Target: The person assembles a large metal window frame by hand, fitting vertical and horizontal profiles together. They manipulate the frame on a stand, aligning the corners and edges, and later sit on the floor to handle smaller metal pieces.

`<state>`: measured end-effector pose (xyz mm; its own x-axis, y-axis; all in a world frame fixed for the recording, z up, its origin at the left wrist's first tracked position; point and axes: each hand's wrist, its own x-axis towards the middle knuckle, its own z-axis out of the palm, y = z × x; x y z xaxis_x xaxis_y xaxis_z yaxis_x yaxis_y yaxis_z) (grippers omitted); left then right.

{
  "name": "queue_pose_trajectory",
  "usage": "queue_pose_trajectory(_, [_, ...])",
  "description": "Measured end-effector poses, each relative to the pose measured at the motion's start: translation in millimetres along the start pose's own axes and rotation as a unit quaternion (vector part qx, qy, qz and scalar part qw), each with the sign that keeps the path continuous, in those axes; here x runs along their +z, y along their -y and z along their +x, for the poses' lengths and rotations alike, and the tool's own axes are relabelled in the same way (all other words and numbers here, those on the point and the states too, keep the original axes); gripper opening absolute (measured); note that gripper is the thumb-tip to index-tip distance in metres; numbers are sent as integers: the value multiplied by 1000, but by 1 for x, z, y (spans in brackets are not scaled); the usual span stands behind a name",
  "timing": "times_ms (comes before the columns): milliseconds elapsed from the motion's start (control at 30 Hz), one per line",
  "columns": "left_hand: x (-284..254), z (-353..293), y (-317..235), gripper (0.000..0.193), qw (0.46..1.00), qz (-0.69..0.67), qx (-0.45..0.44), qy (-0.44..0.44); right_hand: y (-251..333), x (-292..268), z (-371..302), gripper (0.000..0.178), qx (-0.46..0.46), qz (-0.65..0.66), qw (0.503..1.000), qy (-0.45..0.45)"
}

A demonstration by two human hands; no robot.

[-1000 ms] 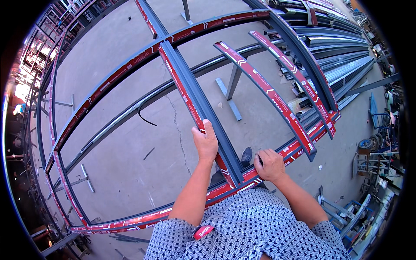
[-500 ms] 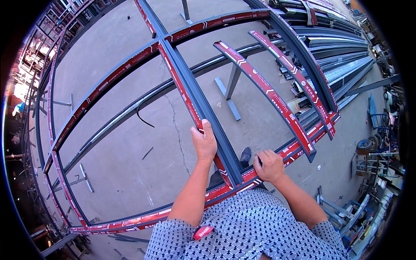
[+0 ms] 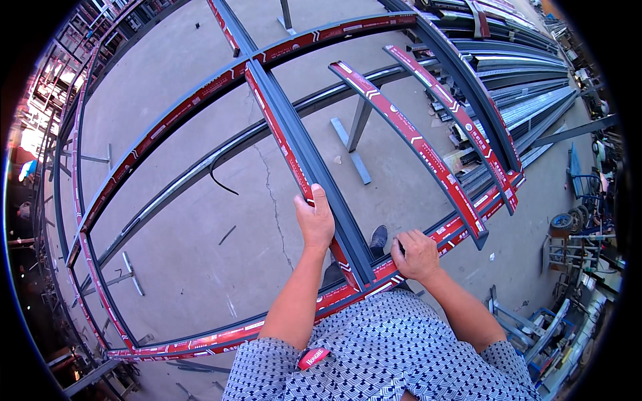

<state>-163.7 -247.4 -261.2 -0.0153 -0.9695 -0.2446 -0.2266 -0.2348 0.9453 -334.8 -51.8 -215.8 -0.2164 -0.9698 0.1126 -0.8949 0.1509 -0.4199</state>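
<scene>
A large metal window frame point(image 3: 194, 345) with red protective film and dark grey edges lies across the view, its near rail against my body. My left hand point(image 3: 315, 220) is closed round the middle bar point(image 3: 294, 127), thumb on top and fingers hidden below it. On the near rail, just right of its joint with that bar, my right hand point(image 3: 416, 256) is closed with the fingers curled over; its fingertips are partly hidden. Two loose red-filmed strips point(image 3: 408, 137) point(image 3: 461, 117) lie across the right-hand opening, their near ends over the near rail.
Grey metal supports point(image 3: 360, 127) stand beneath the frame. Stacked metal profiles point(image 3: 521, 80) fill the far right. A wheeled cart point(image 3: 568, 220) and more metal pieces point(image 3: 555, 334) are at the right. A thin black strip point(image 3: 217, 177) curves down inside the left opening.
</scene>
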Motion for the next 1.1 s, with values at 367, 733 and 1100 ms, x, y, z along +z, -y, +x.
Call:
queue_pose_trajectory(367, [0,0,1,64,1000,2,5,-1,0,-1,0,7,10,9,1000,14])
queue_pose_trajectory(733, [-4,3,-3,65,1000,30,-4,3,1,1,0,11,-3,5,1000,0])
queue_pose_trajectory(1100, [-6,10,3,79,994,99,37,32,-4,6,-2,11,10,-12,1000,22])
